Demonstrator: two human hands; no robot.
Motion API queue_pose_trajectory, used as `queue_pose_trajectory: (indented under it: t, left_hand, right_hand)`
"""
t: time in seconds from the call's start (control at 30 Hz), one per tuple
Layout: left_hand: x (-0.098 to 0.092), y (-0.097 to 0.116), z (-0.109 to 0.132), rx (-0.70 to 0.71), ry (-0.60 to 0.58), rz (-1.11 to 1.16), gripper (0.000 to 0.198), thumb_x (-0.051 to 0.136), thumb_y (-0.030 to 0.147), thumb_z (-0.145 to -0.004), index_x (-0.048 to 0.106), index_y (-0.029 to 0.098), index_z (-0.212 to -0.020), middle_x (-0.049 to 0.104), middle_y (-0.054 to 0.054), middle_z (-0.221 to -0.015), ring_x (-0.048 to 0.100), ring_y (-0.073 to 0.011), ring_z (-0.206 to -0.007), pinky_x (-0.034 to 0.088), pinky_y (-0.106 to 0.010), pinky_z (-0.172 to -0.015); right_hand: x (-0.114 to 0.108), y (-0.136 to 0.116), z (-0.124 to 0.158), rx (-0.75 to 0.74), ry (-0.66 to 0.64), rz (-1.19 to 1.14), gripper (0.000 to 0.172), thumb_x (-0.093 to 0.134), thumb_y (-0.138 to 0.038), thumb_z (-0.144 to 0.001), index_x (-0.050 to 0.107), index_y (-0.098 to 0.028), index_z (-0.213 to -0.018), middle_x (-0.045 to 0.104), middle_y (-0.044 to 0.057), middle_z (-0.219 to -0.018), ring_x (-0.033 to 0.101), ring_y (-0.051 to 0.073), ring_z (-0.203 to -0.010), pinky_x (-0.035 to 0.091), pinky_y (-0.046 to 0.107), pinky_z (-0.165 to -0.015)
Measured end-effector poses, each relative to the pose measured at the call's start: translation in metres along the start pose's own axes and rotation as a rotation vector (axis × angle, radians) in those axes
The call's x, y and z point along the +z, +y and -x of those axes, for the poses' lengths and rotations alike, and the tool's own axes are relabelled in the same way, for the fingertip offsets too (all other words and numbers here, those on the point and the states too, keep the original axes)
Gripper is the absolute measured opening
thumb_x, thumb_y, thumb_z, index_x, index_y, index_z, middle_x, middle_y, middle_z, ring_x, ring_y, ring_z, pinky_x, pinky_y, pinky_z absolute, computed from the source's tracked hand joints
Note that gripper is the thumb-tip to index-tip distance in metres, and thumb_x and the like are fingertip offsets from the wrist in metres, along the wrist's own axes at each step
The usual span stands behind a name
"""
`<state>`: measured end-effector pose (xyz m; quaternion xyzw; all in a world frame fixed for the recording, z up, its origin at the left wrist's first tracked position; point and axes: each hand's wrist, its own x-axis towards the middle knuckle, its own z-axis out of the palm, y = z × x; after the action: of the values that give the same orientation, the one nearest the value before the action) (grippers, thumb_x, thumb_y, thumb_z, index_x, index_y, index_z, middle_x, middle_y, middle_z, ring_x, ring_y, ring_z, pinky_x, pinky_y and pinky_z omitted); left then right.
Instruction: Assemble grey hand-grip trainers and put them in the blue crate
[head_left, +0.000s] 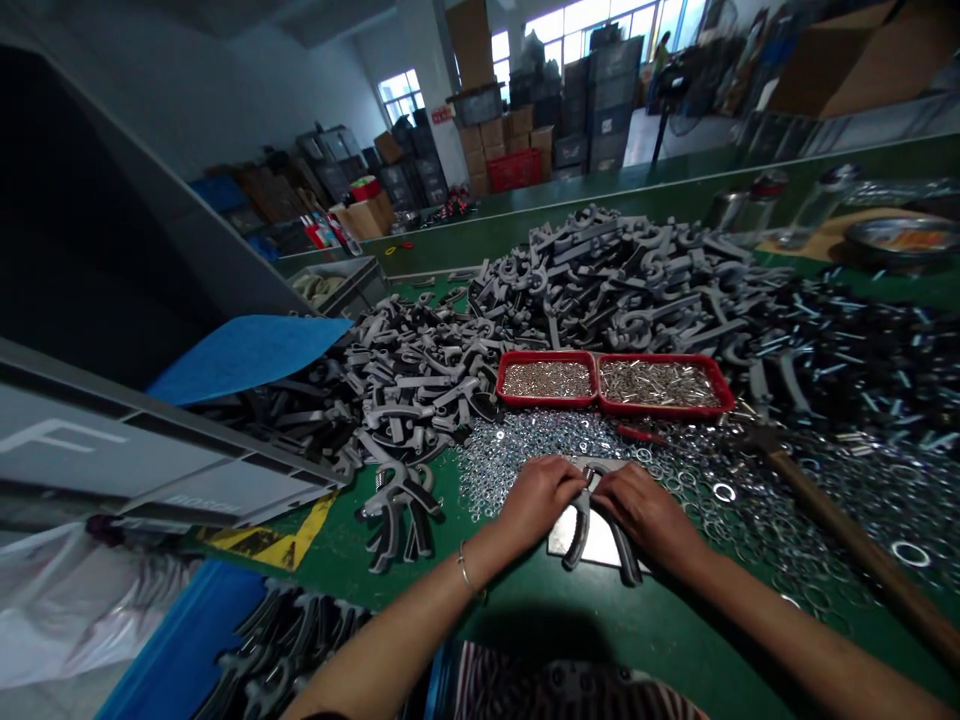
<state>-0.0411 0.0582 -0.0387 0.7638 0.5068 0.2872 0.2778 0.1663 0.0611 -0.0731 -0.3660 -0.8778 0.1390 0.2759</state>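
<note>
Both my hands meet over a small metal plate on the green table. My left hand and my right hand have their fingers pinched together on the top of a pair of grey curved handle pieces whose two legs spread toward me over the plate. Loose silver washers lie scattered all round the hands. Just beyond them stand two red trays filled with small metal parts.
A large heap of grey curved handle pieces covers the table's middle. Black parts pile up at right. A wooden-handled hammer lies right of my hands. A grey crate and blue sheet stand left; a blue bin sits near left.
</note>
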Motion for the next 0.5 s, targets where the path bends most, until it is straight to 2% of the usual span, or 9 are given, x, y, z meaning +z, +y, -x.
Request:
queue_pose_trajectory:
  t: [0.17,0.3,0.4,0.5]
  left_hand:
    - [0.023,-0.004,0.012,0.009,0.028,-0.142,0.014,0.061,0.030,-0.096,0.067,0.020,-0.088,0.069,-0.002,-0.093,0.058,-0.0197,-0.097,0.039,-0.036,-0.093]
    - [0.033,-0.006,0.011,0.029,0.041,-0.241,0.015,0.058,0.033,-0.097,0.065,0.020,-0.092,0.068,-0.003,-0.095,0.056,-0.0200,-0.098,0.039,-0.037,-0.094]
    - [0.036,-0.008,0.013,0.087,0.037,-0.315,0.018,0.055,0.033,-0.099,0.065,0.019,-0.094,0.069,-0.004,-0.096,0.056,-0.0203,-0.099,0.039,-0.037,-0.093]
    - [0.037,-0.014,0.017,0.197,0.039,-0.355,0.019,0.051,0.031,-0.101,0.065,0.018,-0.099,0.070,-0.004,-0.102,0.057,-0.0202,-0.100,0.038,-0.038,-0.092]
  right_hand:
    - [-0.004,0.000,0.001,-0.125,-0.058,0.157,0.024,0.045,-0.022,-0.102,0.068,-0.014,-0.099,0.068,0.012,-0.089,0.058,0.025,-0.085,0.052,0.039,-0.074]
    - [-0.012,0.002,0.013,-0.201,-0.131,0.114,0.033,0.042,-0.014,-0.100,0.062,-0.016,-0.127,0.068,0.014,-0.114,0.060,0.026,-0.100,0.056,0.041,-0.082]
    - [-0.022,0.008,0.029,-0.085,-0.113,0.030,0.038,0.044,-0.017,-0.100,0.057,-0.022,-0.135,0.064,0.012,-0.127,0.058,0.026,-0.111,0.053,0.043,-0.093]
    - [-0.042,0.027,0.055,0.104,-0.019,0.039,0.033,0.046,-0.025,-0.100,0.058,-0.026,-0.131,0.064,0.011,-0.125,0.059,0.028,-0.112,0.049,0.046,-0.097]
